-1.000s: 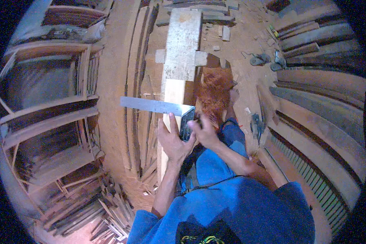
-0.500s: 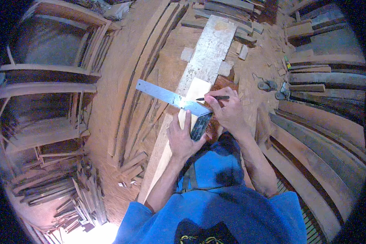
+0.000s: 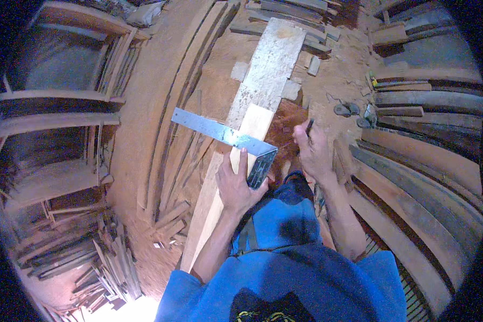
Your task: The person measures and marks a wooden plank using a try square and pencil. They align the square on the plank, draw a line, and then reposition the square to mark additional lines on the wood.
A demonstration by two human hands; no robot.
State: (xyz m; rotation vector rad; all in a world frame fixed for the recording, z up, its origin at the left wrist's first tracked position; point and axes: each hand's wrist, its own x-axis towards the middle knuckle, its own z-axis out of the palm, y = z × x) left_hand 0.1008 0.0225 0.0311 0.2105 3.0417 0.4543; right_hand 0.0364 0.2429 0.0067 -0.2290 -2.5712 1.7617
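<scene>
Square (image 3: 209,126) lies across pale timber (image 3: 256,119) — left grip (image 3: 236,189) clamping it, right grip (image 3: 314,153) pinching a dark marker (image 3: 310,125) — yellow print (image 3: 265,316) unreadable.

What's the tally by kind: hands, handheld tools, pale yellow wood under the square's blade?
Hands: 2 (left hand, right hand)
Handheld tools: 2 (square, dark pen-like marker)
Pale yellow wood piece: 1
Total: 5

No lettering or numbers can be read.
</scene>
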